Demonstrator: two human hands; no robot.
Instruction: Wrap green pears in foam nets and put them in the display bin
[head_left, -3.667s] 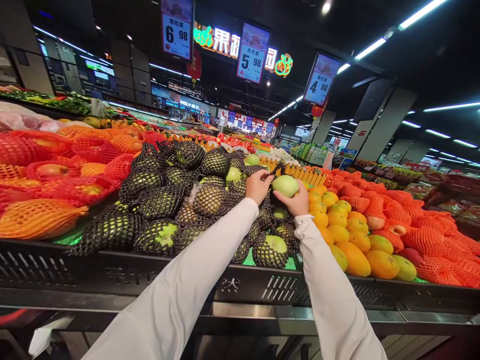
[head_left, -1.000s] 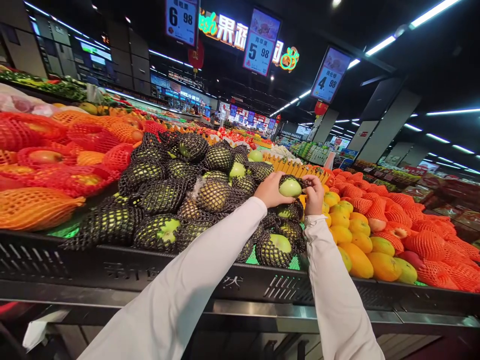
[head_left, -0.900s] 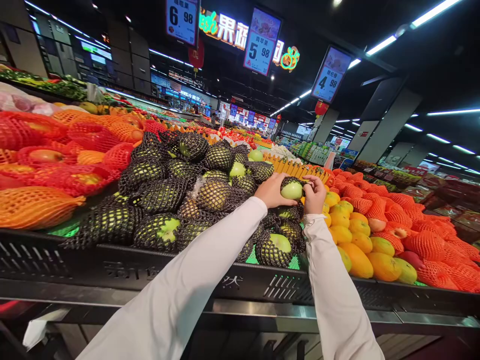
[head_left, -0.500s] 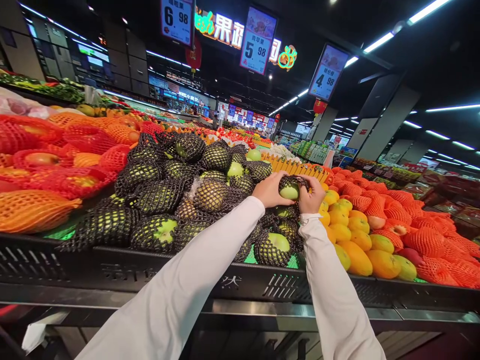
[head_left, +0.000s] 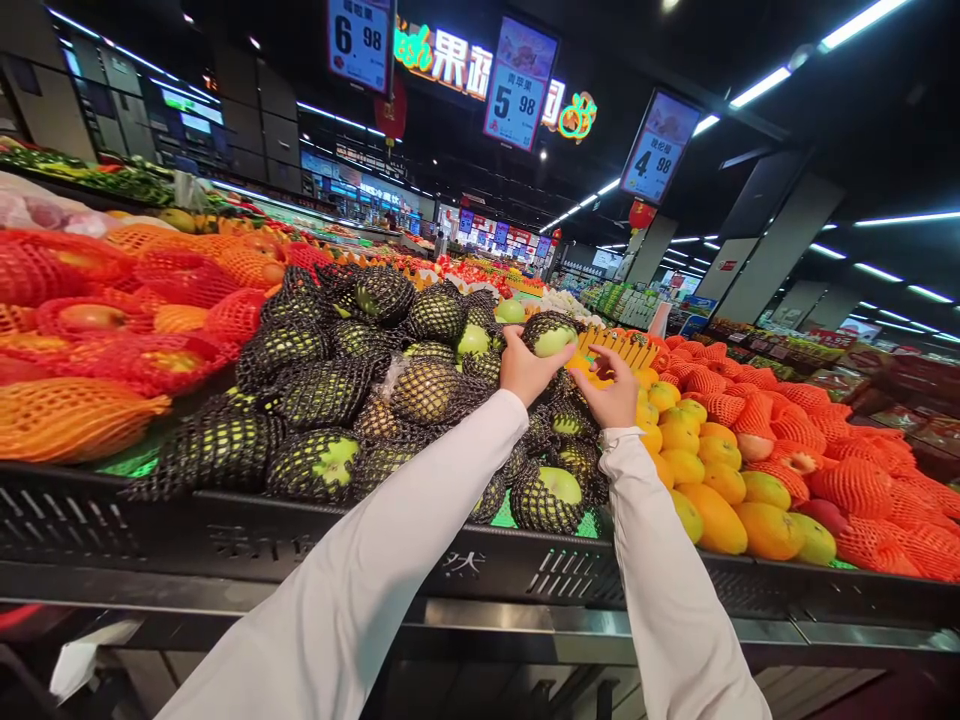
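A green apple [head_left: 553, 336] in a black foam net sits in the grip of my left hand [head_left: 527, 368], raised at the right end of the netted apple pile. The thumb lies along its near side and other fingers reach behind it. Just to the right, my right hand [head_left: 611, 388] is held apart from the apple, its fingers spread and bent with nothing between them. Below both hands, several more green apples in black nets [head_left: 550, 498] lie in the display. Some of these show bare green skin where the net gapes.
Yellow-orange mangoes [head_left: 709, 510] and fruit in red-orange foam nets [head_left: 870, 500] lie to the right. Red-netted fruit [head_left: 97, 318] is heaped at the left. A black slatted crate wall [head_left: 315, 545] runs along the front. Price signs [head_left: 520, 85] hang overhead.
The netted apple has moved left and up with my left hand. My right hand has let go of it, its fingers now apart.
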